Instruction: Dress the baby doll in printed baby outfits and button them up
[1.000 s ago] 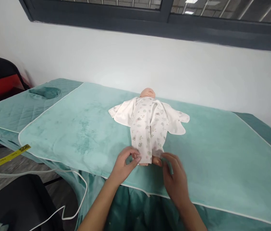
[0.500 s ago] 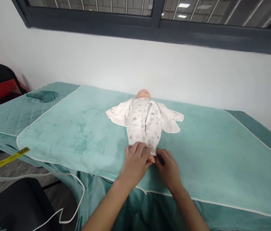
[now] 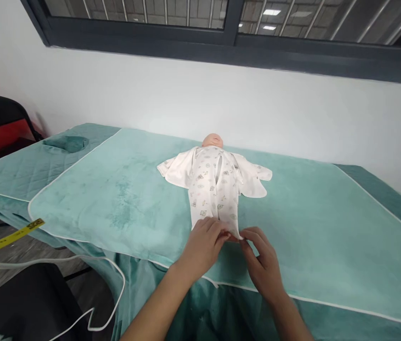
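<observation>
Right hand (image 3: 263, 261) pinches the hem of the printed baby trousers (image 3: 204, 194), on the doll (image 3: 212, 140) atop the teal bed cover (image 3: 314, 227). Left hand (image 3: 202, 248) overlies the opposite hem; grip indeterminable. Yellow tag (image 3: 8, 238): print illegible.

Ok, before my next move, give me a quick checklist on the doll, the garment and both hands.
1. Baby doll lying on the massage table: ok.
2. Right hand pinching the printed white garment at its lower hem: ok.
3. Left hand's grip on the garment: cannot tell; the hand covers that spot.
4. Doll's feet fully in view: not ok; hands and hem hide most of them.
5. White cable apart from the garment: ok.
</observation>
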{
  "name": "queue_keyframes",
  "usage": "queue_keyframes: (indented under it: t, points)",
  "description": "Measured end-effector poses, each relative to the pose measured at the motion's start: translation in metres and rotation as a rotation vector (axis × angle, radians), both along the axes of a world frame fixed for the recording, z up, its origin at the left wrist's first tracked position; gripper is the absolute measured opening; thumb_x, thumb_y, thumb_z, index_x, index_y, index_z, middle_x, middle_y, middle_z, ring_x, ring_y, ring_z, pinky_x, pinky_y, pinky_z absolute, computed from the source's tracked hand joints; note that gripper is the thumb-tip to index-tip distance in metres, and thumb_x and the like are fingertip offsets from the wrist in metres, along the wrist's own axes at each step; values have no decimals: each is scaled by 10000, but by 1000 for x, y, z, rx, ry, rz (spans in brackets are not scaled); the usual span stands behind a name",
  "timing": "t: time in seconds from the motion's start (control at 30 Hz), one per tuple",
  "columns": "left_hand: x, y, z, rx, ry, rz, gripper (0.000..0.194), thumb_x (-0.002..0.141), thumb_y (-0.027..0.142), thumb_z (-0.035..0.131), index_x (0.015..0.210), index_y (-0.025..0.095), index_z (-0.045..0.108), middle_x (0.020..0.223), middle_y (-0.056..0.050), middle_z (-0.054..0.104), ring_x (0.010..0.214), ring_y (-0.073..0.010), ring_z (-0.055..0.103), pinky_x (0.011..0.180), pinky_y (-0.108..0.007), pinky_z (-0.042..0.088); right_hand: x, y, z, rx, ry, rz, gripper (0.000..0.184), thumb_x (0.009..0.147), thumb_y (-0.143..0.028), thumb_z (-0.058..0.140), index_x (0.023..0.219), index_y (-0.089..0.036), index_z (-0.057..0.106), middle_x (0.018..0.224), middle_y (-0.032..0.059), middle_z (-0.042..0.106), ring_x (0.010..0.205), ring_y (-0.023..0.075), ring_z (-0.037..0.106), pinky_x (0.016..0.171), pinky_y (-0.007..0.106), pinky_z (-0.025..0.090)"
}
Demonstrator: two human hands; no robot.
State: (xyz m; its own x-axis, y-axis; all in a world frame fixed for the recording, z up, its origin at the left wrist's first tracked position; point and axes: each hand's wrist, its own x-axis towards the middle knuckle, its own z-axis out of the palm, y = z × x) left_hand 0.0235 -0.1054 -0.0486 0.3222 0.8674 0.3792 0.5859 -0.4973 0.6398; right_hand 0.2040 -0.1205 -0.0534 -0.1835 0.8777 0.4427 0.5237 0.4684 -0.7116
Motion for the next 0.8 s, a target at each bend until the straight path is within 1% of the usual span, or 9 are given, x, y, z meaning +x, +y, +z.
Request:
queue_keyframes:
  t: [0.07, 0.1, 0.13, 0.2, 0.33, 0.47, 0.63, 0.73, 0.8]
  points:
    - [-1, 1, 0, 15, -1, -8, 88, 926, 221, 536, 1011, 202, 548, 1057, -47, 595, 986, -204, 528, 845, -361, 416, 1, -1, -2, -13, 14, 0, 158, 943, -206, 448, 991, -233, 597, 957, 53, 577, 889, 185, 563, 761, 328, 469]
    - [-2, 1, -1, 22, -3, -11, 79, 924, 227, 541, 997, 201, 552, 1068, -49, 589, 993, -204, 526, 847, -358, 416, 1, -1, -2, -16, 21, -3, 157, 946, -205, 451, 994, -235, 597, 961, 51, 575, 895, 182, 561, 765, 326, 466]
    - [-2, 2, -1, 27, -7, -14, 56, 931, 237, 531, 964, 200, 557, 1058, -49, 588, 987, -201, 525, 844, -355, 415, 1, -2, -2, -18, 27, -6, 155, 947, -206, 454, 997, -237, 598, 964, 49, 573, 900, 180, 559, 770, 324, 464]
    - [-2, 2, -2, 41, -27, -16, 111, 957, 247, 480, 895, 195, 555, 1014, -48, 593, 961, -194, 524, 834, -350, 413, 2, -2, -1, -22, 40, -8, 150, 951, -209, 458, 994, -240, 598, 963, 45, 571, 898, 176, 558, 767, 319, 462]
    - [0, 3, -4, 40, -50, -16, 179, 983, 231, 402, 862, 187, 525, 965, -53, 609, 933, -192, 519, 838, -359, 407, 2, -3, -1, -35, 65, 8, 140, 951, -224, 472, 985, -250, 605, 955, 36, 576, 881, 172, 567, 755, 314, 465]
    - [-1, 4, -1, -97, -47, -34, 192, 981, 245, 393, 821, 188, 483, 869, -36, 585, 840, -183, 501, 773, -341, 397, 0, -1, 0, -53, 91, 12, 136, 952, -240, 472, 975, -247, 606, 956, 36, 581, 876, 174, 577, 751, 313, 471]
    - [-12, 2, 16, -288, -192, -76, 168, 962, 256, 411, 822, 193, 481, 852, -18, 561, 805, -158, 495, 734, -291, 394, 0, -1, 3, -52, 53, 42, 137, 953, -218, 463, 981, -242, 596, 948, 30, 583, 878, 165, 573, 769, 299, 459]
    - [-19, 1, 24, -389, -213, -162, 161, 935, 271, 455, 807, 193, 513, 823, -7, 575, 786, -146, 508, 716, -268, 398, 6, -4, 0, -108, -7, 86, 128, 951, -201, 448, 938, -228, 573, 893, 20, 570, 820, 152, 557, 721, 276, 447]
    - [-25, 7, 24, -443, -279, -157, 156, 909, 292, 500, 799, 189, 544, 791, 0, 584, 761, -139, 522, 698, -258, 408, 12, -4, -2, -169, -64, 145, 130, 956, -200, 436, 929, -221, 562, 864, 16, 556, 782, 144, 541, 692, 264, 437]
